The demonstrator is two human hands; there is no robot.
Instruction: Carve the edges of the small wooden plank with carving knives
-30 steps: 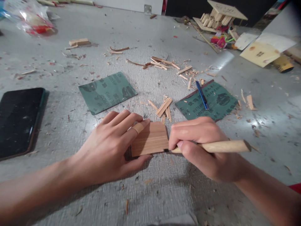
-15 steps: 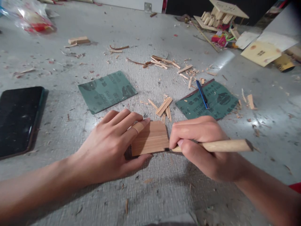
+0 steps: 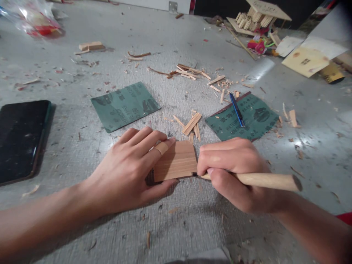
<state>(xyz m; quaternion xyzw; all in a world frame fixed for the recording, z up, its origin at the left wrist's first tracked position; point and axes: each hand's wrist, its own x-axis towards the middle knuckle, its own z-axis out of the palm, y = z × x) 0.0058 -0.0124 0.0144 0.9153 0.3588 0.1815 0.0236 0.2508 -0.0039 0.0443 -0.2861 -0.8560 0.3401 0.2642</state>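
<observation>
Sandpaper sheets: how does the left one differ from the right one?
The left sandpaper sheet lies bare, while the right sandpaper sheet has a blue pen lying on it. The left sheet lies flat; the right sheet's far edge shows a reddish-brown strip. The right sheet lies just beyond the right hand. Both are dark green, printed side up.
</observation>
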